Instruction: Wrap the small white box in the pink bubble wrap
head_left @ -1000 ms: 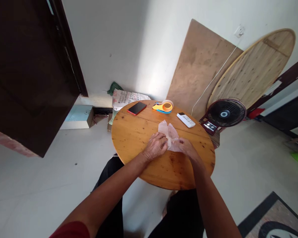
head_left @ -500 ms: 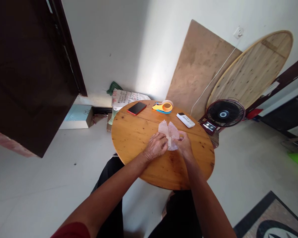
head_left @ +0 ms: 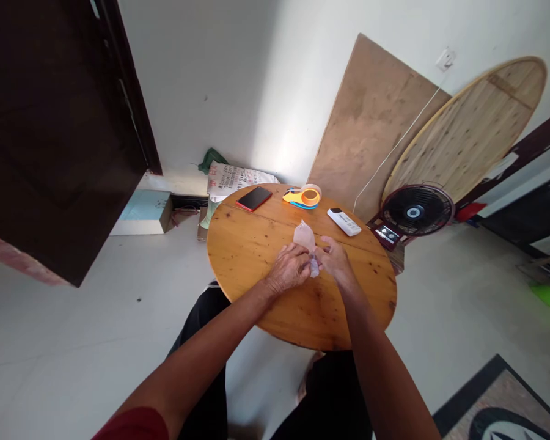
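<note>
**Wooden table, two hands, one thin plastic piece**

Pine-coloured and round, the wooden table [head_left: 256, 244] fills the middle of the view, with a black floor fan [head_left: 417, 211] standing just beyond its far right edge. Both bare hands meet near the table's centre. The left hand [head_left: 289, 273] and the right hand [head_left: 333, 264] have their fingers closed on a small, crumpled, translucent pinkish plastic piece [head_left: 305, 237], which rises between them above the tabletop, its lower end hidden in the grip. Along the far edge lie a red-edged black smartphone [head_left: 253, 198], an orange and blue tape dispenser [head_left: 303, 197] and a white remote control [head_left: 343, 222], all well apart from the hands.
</note>
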A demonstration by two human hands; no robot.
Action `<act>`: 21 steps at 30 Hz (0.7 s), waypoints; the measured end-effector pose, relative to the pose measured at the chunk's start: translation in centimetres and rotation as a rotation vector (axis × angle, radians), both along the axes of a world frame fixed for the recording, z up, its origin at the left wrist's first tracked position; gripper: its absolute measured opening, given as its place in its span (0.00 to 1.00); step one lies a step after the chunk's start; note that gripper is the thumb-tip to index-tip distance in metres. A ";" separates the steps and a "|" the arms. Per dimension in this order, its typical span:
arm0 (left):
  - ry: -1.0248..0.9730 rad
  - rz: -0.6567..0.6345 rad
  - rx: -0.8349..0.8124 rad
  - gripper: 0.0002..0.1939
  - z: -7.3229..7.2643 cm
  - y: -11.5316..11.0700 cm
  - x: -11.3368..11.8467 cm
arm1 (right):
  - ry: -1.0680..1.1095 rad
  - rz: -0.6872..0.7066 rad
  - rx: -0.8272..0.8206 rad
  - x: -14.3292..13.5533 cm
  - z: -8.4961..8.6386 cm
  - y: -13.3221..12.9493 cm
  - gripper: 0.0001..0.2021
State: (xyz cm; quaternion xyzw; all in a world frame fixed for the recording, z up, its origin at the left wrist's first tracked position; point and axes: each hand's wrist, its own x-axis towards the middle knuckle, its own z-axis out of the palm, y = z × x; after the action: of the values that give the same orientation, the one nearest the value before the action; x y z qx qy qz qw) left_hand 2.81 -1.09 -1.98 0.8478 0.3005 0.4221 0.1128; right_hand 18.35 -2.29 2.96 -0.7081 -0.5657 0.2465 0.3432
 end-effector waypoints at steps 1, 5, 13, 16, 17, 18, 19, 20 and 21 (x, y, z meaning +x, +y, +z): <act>-0.002 -0.003 -0.005 0.13 0.0 0.0 0.0 | 0.062 -0.013 -0.023 -0.1 0.3 -0.2 0.28; -0.023 -0.004 -0.043 0.15 0.1 -0.1 -0.1 | 0.258 0.021 -0.065 -0.2 1.4 -1.1 0.26; -0.100 0.000 -0.121 0.12 -0.1 0.0 0.1 | 0.246 0.166 -0.027 0.2 0.7 -2.3 0.27; -0.163 0.000 -0.170 0.11 -0.1 0.1 0.2 | 0.089 0.209 0.006 -0.4 0.4 -2.6 0.26; -0.188 0.007 -0.187 0.12 -0.1 0.2 0.2 | 0.020 0.221 0.016 -0.6 0.4 -2.6 0.26; -0.217 0.019 -0.206 0.13 -0.1 0.2 0.2 | -0.051 0.229 0.019 -0.8 0.5 -2.7 0.26; -0.248 0.037 -0.227 0.14 -0.1 0.3 0.1 | -0.120 0.229 0.020 -1.1 0.5 -2.7 0.27; -0.280 0.056 -0.252 0.15 -0.1 0.4 0.0 | -0.182 0.223 0.019 -1.3 0.6 -2.8 0.27; -0.308 0.072 -0.279 0.15 -0.1 0.4 0.0 | -0.239 0.216 0.018 -1.4 0.7 -2.8 0.27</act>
State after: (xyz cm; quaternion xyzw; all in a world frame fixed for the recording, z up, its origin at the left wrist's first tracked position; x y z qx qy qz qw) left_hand 2.77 -0.67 -2.12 0.7381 0.3653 0.5050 0.2584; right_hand 16.93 -5.10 3.70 -0.6644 -0.6776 0.1907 0.2512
